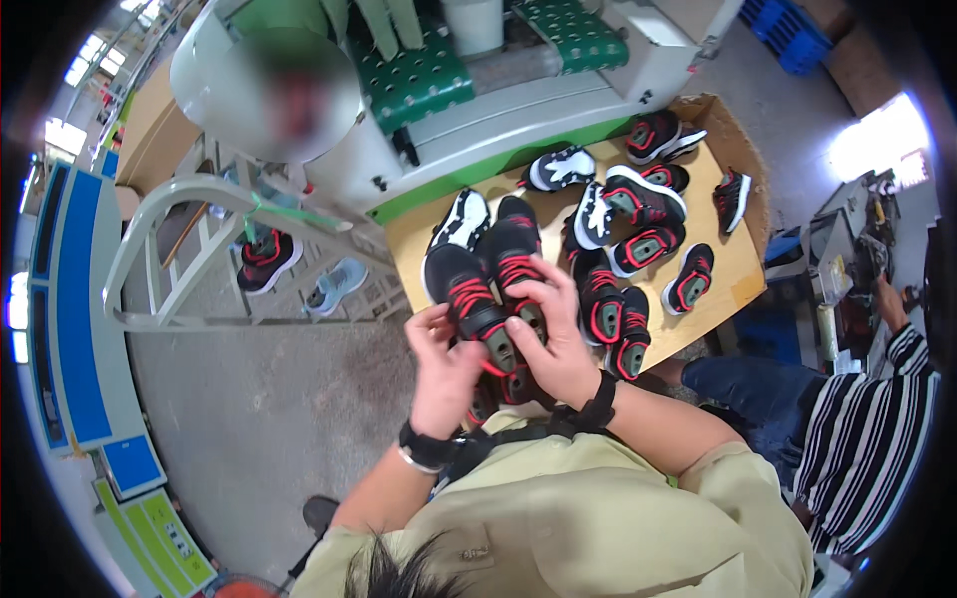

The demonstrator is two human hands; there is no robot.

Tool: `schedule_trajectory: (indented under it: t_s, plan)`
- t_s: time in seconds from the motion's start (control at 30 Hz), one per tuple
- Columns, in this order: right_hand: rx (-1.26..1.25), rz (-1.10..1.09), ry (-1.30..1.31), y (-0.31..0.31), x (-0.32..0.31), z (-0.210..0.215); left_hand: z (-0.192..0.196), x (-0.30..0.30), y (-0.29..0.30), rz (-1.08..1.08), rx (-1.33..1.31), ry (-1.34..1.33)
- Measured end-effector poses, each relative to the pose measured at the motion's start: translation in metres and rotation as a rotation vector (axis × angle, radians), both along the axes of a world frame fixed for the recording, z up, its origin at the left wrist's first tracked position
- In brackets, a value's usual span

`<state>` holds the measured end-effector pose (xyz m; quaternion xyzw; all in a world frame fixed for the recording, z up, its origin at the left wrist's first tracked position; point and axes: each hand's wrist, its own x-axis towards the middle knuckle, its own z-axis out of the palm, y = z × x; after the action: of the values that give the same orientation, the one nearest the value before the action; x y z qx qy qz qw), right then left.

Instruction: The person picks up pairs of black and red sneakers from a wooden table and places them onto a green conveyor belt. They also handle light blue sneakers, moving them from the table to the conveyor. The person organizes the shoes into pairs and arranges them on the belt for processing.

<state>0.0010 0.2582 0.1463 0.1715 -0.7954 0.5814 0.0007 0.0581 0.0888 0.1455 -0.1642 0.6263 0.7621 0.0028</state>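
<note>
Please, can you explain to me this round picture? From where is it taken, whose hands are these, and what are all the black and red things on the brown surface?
The picture comes from a wide camera worn on a person's head, looking down, so edges bend. The two bare hands belong to that person: the left hand and the right hand together hold black shoes with red laces close to the body. Beyond them is a brown table covered with many similar small shoes, some lying sole up. Behind it stands a white and green machine. At the right sits another person in a striped sleeve.
</note>
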Motion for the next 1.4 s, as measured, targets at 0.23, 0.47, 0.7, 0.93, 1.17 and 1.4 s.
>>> schedule_trajectory:
  t_s: [0.23, 0.47, 0.7, 0.93, 1.17, 1.4]
  plan:
    - [-0.215, 0.398, -0.141, -0.017, 0.005, -0.018, -0.036, 0.022, -0.033, -0.062, 0.938, 0.027]
    - [-0.091, 0.523, -0.439, -0.005, -0.005, 0.024, -0.042, 0.013, -0.044, -0.022, 0.735, 0.062]
    - [-0.182, 0.335, -0.381, 0.036, -0.006, 0.004, -0.002, -0.013, 0.007, -0.473, 0.533, -0.143]
    - [-0.246, 0.111, -0.322, 0.123, 0.008, -0.017, -0.01, -0.063, -0.006, -0.766, -0.205, 0.029]
    - [-0.221, -0.022, -0.398, 0.18, 0.008, -0.021, -0.01, -0.092, -0.002, -0.586, -0.239, -0.173]
    - [-0.197, 0.122, -0.288, 0.132, -0.035, -0.01, -0.025, -0.085, 0.027, -0.701, -0.002, -0.06]
